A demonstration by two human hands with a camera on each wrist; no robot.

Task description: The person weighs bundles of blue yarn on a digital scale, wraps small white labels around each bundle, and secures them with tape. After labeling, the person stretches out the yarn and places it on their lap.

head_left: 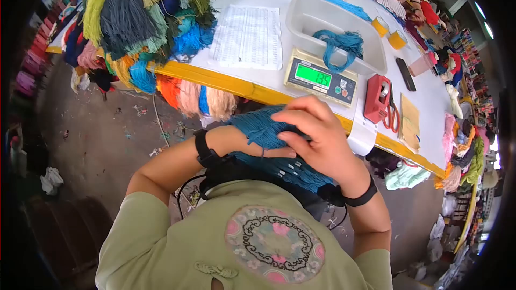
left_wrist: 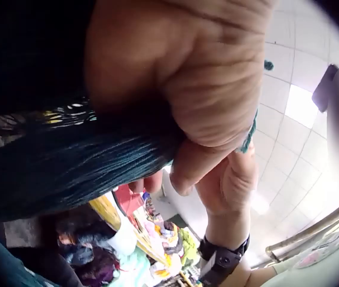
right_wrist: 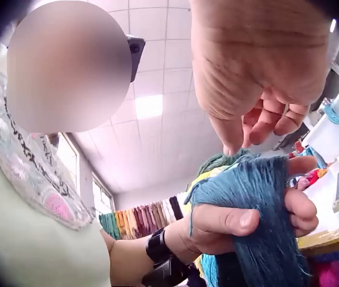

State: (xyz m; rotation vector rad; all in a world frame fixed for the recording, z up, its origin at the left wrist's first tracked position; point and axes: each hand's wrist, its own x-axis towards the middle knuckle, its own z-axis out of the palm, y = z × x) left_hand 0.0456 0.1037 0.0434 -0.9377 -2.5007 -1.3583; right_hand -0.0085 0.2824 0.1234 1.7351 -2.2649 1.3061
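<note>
A thick skein of teal yarn (head_left: 257, 124) hangs in front of the person's chest, its strands spreading below the hands. The left hand (right_wrist: 217, 226) grips it, thumb across the near face and fingers round the far side. Over the top of the skein arches the right hand (head_left: 328, 142), its fingers bent and its thumb apart from them in the head view. In the right wrist view a right fingertip reaches down to the yarn's upper edge. A short teal strand (left_wrist: 249, 134) sticks out beside the left hand.
On the white table a scale (head_left: 321, 79) bears a plastic tub (head_left: 301, 13) with a teal hank (head_left: 344, 47). Nearby are red-handled scissors (head_left: 392, 117), a red tape dispenser (head_left: 376, 98), a printed sheet (head_left: 247, 36) and piled yarn (head_left: 129, 19). The yellow table edge (head_left: 236, 86) runs before the hands.
</note>
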